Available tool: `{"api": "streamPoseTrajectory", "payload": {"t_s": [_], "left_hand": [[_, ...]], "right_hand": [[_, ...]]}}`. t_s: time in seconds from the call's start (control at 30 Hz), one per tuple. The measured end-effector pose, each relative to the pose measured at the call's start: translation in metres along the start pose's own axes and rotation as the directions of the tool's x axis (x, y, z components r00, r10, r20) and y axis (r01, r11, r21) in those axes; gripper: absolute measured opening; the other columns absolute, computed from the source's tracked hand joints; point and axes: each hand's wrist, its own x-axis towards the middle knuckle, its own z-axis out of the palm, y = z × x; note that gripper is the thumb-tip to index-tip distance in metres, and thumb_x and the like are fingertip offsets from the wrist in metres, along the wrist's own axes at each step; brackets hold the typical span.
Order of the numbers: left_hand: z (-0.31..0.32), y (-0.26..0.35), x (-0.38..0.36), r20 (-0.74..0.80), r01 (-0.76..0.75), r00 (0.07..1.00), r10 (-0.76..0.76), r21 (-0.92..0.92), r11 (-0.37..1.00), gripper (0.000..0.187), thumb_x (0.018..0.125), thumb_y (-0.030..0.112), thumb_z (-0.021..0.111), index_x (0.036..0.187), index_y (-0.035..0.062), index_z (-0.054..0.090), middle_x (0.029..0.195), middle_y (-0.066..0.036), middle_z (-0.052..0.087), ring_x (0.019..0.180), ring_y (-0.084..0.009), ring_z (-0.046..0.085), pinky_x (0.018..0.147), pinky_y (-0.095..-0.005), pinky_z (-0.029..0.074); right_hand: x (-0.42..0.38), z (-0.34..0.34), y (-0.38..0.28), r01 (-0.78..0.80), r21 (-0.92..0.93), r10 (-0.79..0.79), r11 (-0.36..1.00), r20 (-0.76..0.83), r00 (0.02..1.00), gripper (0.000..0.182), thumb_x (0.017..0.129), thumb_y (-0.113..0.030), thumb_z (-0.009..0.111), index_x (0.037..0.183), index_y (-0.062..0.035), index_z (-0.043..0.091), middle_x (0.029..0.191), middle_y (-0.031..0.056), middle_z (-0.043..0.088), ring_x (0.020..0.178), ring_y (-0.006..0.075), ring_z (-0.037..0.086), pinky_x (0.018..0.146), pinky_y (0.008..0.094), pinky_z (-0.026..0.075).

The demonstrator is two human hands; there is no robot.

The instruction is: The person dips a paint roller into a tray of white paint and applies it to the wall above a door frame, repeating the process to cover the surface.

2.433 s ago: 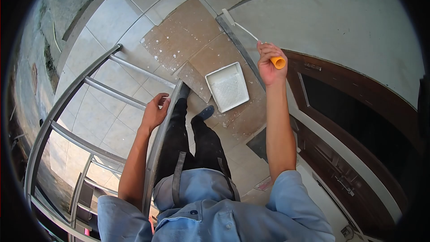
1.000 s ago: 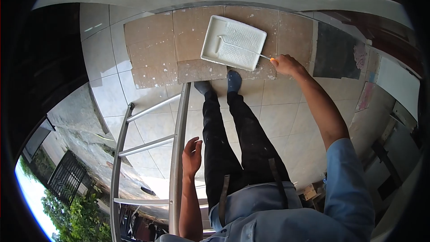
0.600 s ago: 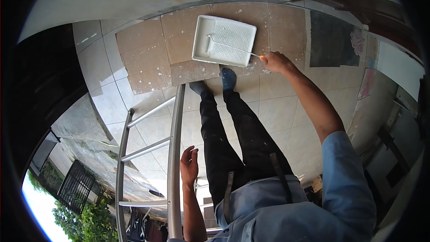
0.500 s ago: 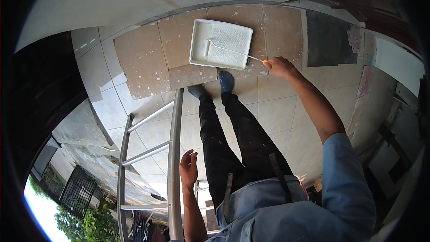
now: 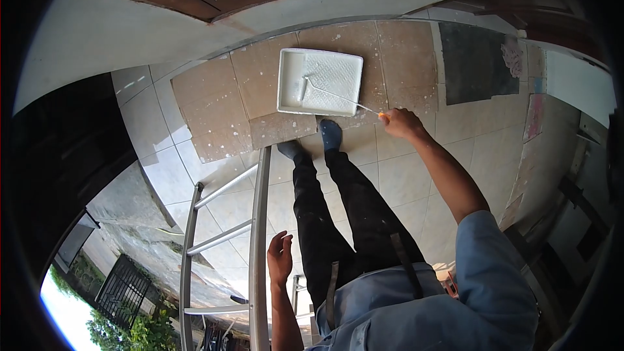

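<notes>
A white paint tray [image 5: 338, 101] lies on paint-spattered cardboard [image 5: 205, 104]. My right hand [image 5: 402, 122] is closed on the orange handle of a paint roller [image 5: 303, 88], whose thin wire frame reaches leftward over the tray. The white roller head rests in the tray, near the edge between its ribbed part and the smooth left part. My left hand [image 5: 280, 257] holds nothing; its fingers are slightly curled and apart, just right of the metal ladder's rail [image 5: 259, 240].
The ladder stands left of my legs, its foot near the cardboard. My feet [image 5: 330, 134] are at the cardboard's front edge. A dark mat [image 5: 474, 68] with a pink cloth [image 5: 512, 58] lies at the right. A wall [image 5: 130, 29] runs behind the tray.
The view has tilted up, so tray, ladder and feet appear lower. The roller head sits slightly lower within the tray, and my right hand has come along with it.
</notes>
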Motion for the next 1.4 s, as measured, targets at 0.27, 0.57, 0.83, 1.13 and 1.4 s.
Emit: {"api": "streamPoseTrajectory", "payload": {"t_s": [0.27, 0.57, 0.83, 1.13, 1.4], "left_hand": [[-0.005, -0.006, -0.006, 0.024, 0.054, 0.998, -0.054, 0.012, 0.998, 0.032, 0.097, 0.019, 0.056, 0.121, -0.001, 0.06, 0.104, -0.016, 0.071, 0.099, -0.0214, 0.067, 0.087, -0.0321, 0.052], [-0.003, 0.008, -0.004, 0.006, -0.033, 0.999, 0.033, 0.0, 0.999, 0.034, 0.096, 0.019, 0.055, 0.12, -0.0036, 0.06, 0.103, -0.014, 0.072, 0.095, -0.0205, 0.068, 0.084, -0.0316, 0.051], [-0.021, 0.021, -0.018, 0.019, -0.11, 0.994, 0.111, -0.044, 0.993, 0.033, 0.097, 0.021, 0.058, 0.121, -0.002, 0.059, 0.104, -0.016, 0.07, 0.099, -0.0209, 0.067, 0.085, -0.0315, 0.051], [-0.083, 0.035, -0.012, -0.005, -0.269, 0.963, 0.269, -0.052, 0.962, 0.035, 0.098, 0.025, 0.058, 0.121, -0.0006, 0.06, 0.105, -0.016, 0.07, 0.101, -0.0225, 0.066, 0.087, -0.0321, 0.05], [-0.18, 0.042, 0.003, -0.107, -0.295, 0.953, 0.283, -0.114, 0.949, 0.033, 0.098, 0.021, 0.055, 0.122, -0.0017, 0.059, 0.105, -0.015, 0.071, 0.1, -0.0214, 0.067, 0.088, -0.032, 0.05]], "right_hand": [[-0.035, -0.001, 0.037, -0.09, 0.086, 0.087, 0.992, 0.043, 0.995, 0.04, 0.095, -0.044, 0.05, 0.106, -0.0116, 0.07, 0.103, 0.0179, 0.07, 0.099, 0.0379, 0.066, 0.087, 0.0476, 0.052], [-0.04, 0.035, 0.018, -0.127, 0.447, 0.024, 0.886, 0.228, 0.973, 0.044, 0.098, -0.043, 0.048, 0.11, -0.0041, 0.064, 0.089, 0.0172, 0.068, 0.084, 0.0275, 0.07, 0.071, 0.0388, 0.057], [-0.143, 0.054, -0.021, -0.345, 0.826, -0.125, 0.445, 0.438, 0.89, 0.032, 0.102, -0.037, 0.045, 0.103, -0.0046, 0.046, 0.077, 0.0049, 0.052, 0.051, 0.0109, 0.048, 0.044, 0.028, 0.045], [-0.19, -0.008, -0.174, -0.271, 0.91, -0.247, 0.313, 0.353, 0.902, 0.035, 0.101, -0.036, 0.043, 0.096, -0.0023, 0.05, 0.068, 0.0024, 0.048, 0.046, 0.0111, 0.046, 0.042, 0.0288, 0.042], [-0.173, -0.06, -0.315, -0.253, 0.947, -0.296, 0.199, 0.304, 0.906, 0.037, 0.101, -0.04, 0.045, 0.099, -0.004, 0.051, 0.068, 0.0016, 0.048, 0.047, 0.0097, 0.045, 0.043, 0.0268, 0.041]]}}
